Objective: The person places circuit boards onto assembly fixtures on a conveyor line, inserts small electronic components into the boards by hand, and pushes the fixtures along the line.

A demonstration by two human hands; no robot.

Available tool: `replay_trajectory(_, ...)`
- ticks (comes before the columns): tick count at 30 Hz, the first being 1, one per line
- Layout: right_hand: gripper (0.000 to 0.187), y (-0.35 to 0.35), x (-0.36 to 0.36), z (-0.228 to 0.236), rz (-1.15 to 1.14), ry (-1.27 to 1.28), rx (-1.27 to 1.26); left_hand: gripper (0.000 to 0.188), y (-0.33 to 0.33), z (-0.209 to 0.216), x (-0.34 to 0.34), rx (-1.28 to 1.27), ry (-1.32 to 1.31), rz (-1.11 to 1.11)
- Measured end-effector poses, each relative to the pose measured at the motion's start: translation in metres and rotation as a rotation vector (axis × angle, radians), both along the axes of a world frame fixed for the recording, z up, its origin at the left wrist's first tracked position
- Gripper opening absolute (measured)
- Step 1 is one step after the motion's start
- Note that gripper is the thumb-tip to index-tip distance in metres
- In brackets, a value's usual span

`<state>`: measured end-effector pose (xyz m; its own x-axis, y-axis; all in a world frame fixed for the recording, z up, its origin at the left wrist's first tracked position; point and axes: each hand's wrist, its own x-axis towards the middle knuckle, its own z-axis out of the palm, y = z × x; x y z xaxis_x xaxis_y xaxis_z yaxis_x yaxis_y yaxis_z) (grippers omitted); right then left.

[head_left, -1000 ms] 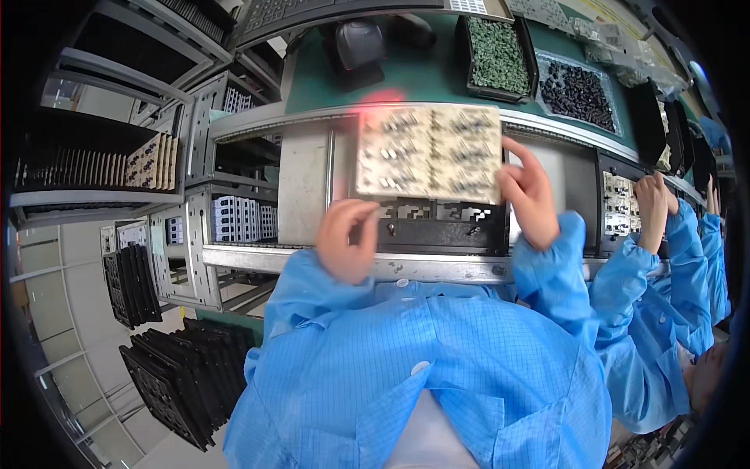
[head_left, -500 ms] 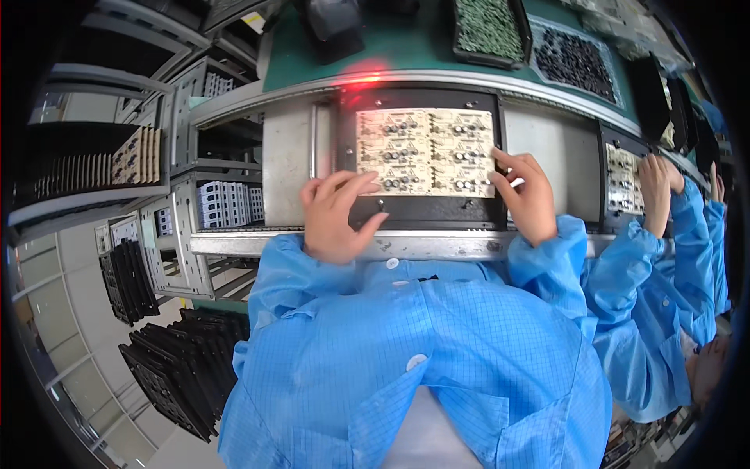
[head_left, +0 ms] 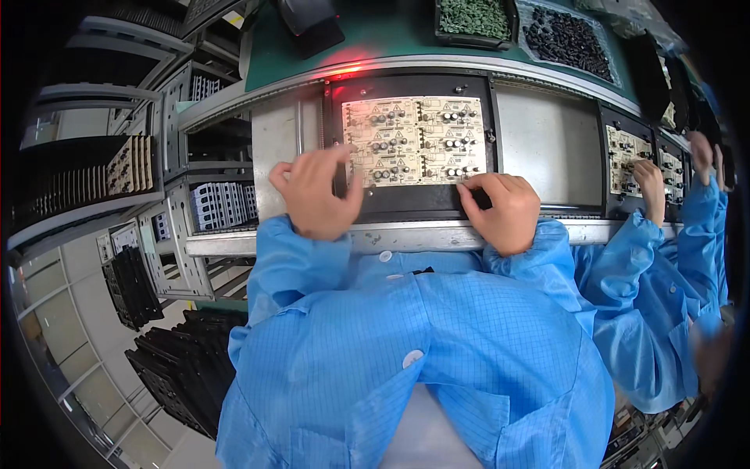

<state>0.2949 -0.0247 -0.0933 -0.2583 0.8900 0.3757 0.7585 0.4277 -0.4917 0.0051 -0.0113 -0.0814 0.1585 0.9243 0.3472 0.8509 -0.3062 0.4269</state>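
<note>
A cream circuit board panel (head_left: 418, 144), set with small black cylindrical parts, lies in a black frame (head_left: 414, 205) on the conveyor in front of me. My left hand (head_left: 319, 191) is at the panel's left side, palm down, fingers apart and slightly blurred, with nothing seen in it. At the panel's lower right corner is my right hand (head_left: 506, 213), its thumb and forefinger tips brought together over the edge. Whatever is between those tips, if anything, is too small to make out. Red light falls on the frame's upper left corner.
A metal rail (head_left: 406, 237) runs between me and the conveyor. Beyond lie a black bin of green parts (head_left: 473, 17) and a bag of black parts (head_left: 566, 43). To the right, a co-worker's hand (head_left: 648, 184) touches another panel (head_left: 625, 160). Racks (head_left: 223, 205) stand left; black frames (head_left: 183, 367) lean below.
My right hand has moved from the panel's right edge down to its lower right corner, fingers closing. My left hand has shifted up along the left side. The co-worker's hands have moved apart.
</note>
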Motion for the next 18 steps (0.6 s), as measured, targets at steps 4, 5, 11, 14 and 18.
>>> replay_trajectory(4,0.014,0.001,-0.006,-0.001,-0.145,-0.047,-0.024,0.048,0.031,-0.017,-0.010,0.181,0.198,0.136)
replay_trajectory(5,0.014,0.004,-0.002,0.005,-0.106,0.015,-0.130,0.048,0.033,-0.021,-0.011,0.182,0.197,0.132)
replay_trajectory(11,0.017,0.049,0.037,0.004,-0.016,0.138,0.001,0.044,0.044,-0.043,-0.019,-0.002,-0.265,0.162)
replay_trajectory(14,0.020,0.072,0.039,0.003,-0.045,0.020,0.056,0.047,0.049,-0.040,-0.020,-0.065,-0.271,0.134)
replay_trajectory(18,0.017,0.076,0.046,-0.007,0.073,0.037,0.001,0.048,0.051,-0.038,-0.024,-0.158,-0.333,0.116)
